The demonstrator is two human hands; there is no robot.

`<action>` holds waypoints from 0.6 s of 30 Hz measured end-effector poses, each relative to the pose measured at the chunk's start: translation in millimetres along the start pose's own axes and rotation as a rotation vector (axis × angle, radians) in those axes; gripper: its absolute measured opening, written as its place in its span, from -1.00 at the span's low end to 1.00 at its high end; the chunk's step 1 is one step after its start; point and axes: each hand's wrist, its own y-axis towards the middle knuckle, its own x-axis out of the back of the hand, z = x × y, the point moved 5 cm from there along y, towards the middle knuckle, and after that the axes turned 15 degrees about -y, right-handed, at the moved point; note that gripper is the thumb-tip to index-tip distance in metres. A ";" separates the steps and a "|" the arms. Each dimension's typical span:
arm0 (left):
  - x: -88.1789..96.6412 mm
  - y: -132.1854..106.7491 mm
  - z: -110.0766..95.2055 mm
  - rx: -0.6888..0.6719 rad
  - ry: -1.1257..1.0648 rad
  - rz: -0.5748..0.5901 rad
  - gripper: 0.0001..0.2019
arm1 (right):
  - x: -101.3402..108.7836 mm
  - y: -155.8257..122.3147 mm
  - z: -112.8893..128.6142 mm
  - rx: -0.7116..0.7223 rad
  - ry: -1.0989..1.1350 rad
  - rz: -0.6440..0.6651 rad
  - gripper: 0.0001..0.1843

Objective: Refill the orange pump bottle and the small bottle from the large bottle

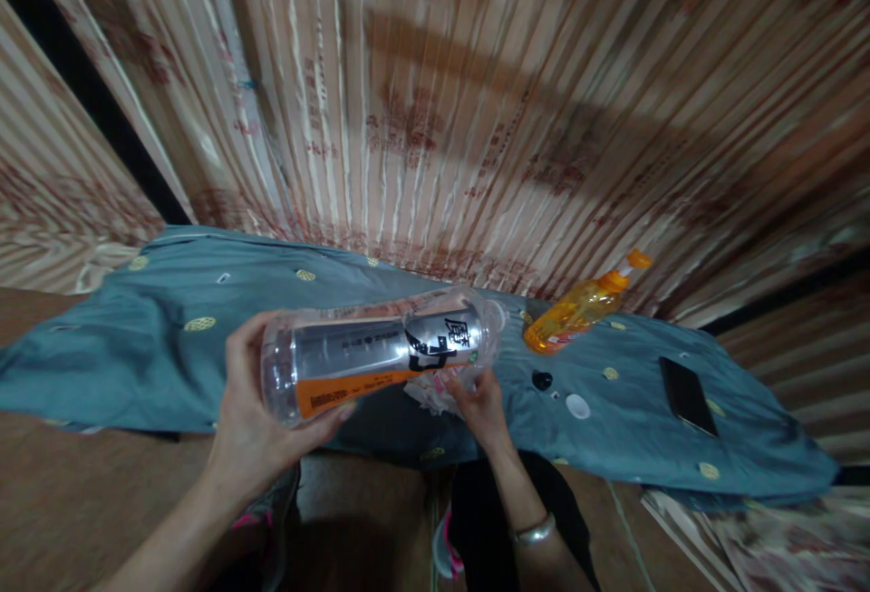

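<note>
A large clear plastic bottle (367,356) with a silver-and-orange label lies tilted across the middle of the view. My left hand (248,420) is wrapped round its base end; the bottle's neck points right and slightly up. Below the neck, my right hand (484,406) is closed on a crumpled white-and-pink plastic wrapper (431,393), and its fingertips are partly behind the bottle. A yellow squeeze bottle (571,315) with an orange cap lies on the cloth to the right of the clear bottle's neck.
A teal cloth with pineapple prints (754,460) covers the long low surface. On it are a black phone (688,395), a white round cap (577,406) and a small black object (542,381). Patterned curtains (435,121) hang behind. My legs and shoes are below.
</note>
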 end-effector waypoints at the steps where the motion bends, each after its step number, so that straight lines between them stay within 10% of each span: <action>1: 0.0 0.2 -0.2 -0.001 0.000 -0.001 -0.04 | 0.2 -0.1 1.0 -0.004 0.010 0.006 -0.49; 18: 0.5 -1.6 -0.2 0.053 -0.035 -0.010 -0.07 | -0.1 0.4 -0.5 -0.014 0.009 0.027 -0.45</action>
